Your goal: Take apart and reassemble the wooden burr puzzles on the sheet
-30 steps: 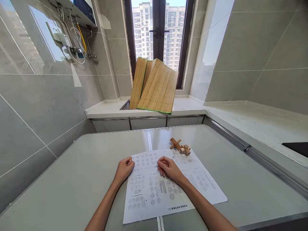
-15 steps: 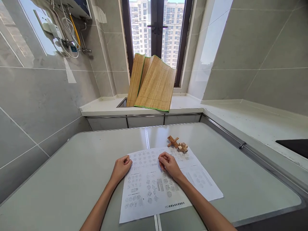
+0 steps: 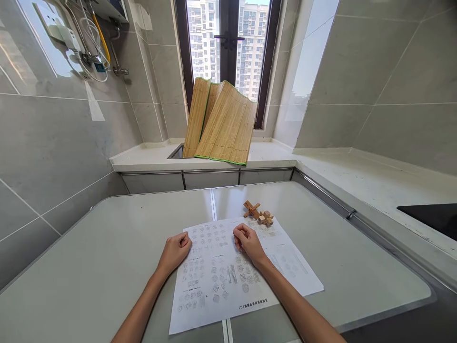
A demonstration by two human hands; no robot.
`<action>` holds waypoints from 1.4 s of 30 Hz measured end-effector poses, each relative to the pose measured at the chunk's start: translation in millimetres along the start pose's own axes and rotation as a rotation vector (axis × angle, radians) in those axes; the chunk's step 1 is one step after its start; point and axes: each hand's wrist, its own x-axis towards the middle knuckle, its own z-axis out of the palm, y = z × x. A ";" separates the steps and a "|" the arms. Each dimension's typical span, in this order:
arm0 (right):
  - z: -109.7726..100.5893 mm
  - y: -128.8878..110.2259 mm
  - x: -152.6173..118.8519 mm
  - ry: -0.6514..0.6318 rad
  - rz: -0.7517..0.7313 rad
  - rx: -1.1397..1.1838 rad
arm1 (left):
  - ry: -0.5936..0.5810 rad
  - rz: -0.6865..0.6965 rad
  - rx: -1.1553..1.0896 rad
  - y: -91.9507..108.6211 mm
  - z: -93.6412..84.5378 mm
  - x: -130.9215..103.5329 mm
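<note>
A large white sheet of printed paper [image 3: 200, 286] lies on the table, covered in small line diagrams and rows of text that appear upside down to me. My left hand [image 3: 177, 250] rests in a loose fist at the sheet's upper left edge, with nothing visible in it. Over the upper middle of the paper is my right hand [image 3: 248, 240], its fingers curled in and no object showing. Beyond it, at the far right edge of the sheet, sit a brown wooden interlocking puzzle [image 3: 251, 209] and a paler wooden block puzzle [image 3: 265, 218], side by side.
The pale table [image 3: 107, 267] has a seam down its middle. A white counter [image 3: 357, 166] runs along the back and right, with a black panel [image 3: 432, 216] on it. A folded bamboo mat [image 3: 224, 124] leans before the window. Pipes and cables [image 3: 93, 52] hang at left.
The camera view has turned slightly right, so the scene sits a little further left. Both hands keep nearly the same pose, and the two wooden puzzles have not been moved.
</note>
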 end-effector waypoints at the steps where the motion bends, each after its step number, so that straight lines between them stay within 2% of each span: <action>1: 0.0 0.1 0.2 0.001 -0.001 0.000 | -0.004 0.010 0.009 0.4 0.5 -0.2; 10: 0.5 0.9 2.4 0.015 -0.005 0.015 | -0.024 0.072 0.077 -1.3 2.8 -1.6; 21: -3.2 1.0 2.5 0.031 0.003 0.019 | -0.045 0.085 0.107 -2.9 3.4 -3.3; 29: -10.1 5.2 8.5 0.099 -0.051 -0.009 | -0.044 0.097 0.117 -7.4 4.4 -2.8; 31: -14.1 6.6 10.1 0.145 -0.074 -0.024 | -0.045 0.099 0.121 -8.2 4.5 -2.7; 33: -20.7 7.3 11.6 0.251 -0.121 -0.080 | -0.047 0.103 0.127 -8.8 4.4 -2.7; 34: -25.2 7.5 12.5 0.329 -0.155 -0.133 | -0.047 0.106 0.131 -9.0 4.4 -2.8; 37: -42.8 9.5 17.2 0.680 -0.335 -0.501 | -0.045 0.114 0.145 -9.1 4.1 -3.3; 39: -55.8 13.5 21.7 0.822 -0.403 -0.691 | -0.046 0.118 0.154 -8.7 3.5 -3.7; 42: -71.4 23.3 28.2 0.853 -0.374 -0.862 | -0.046 0.121 0.161 -7.6 2.3 -4.5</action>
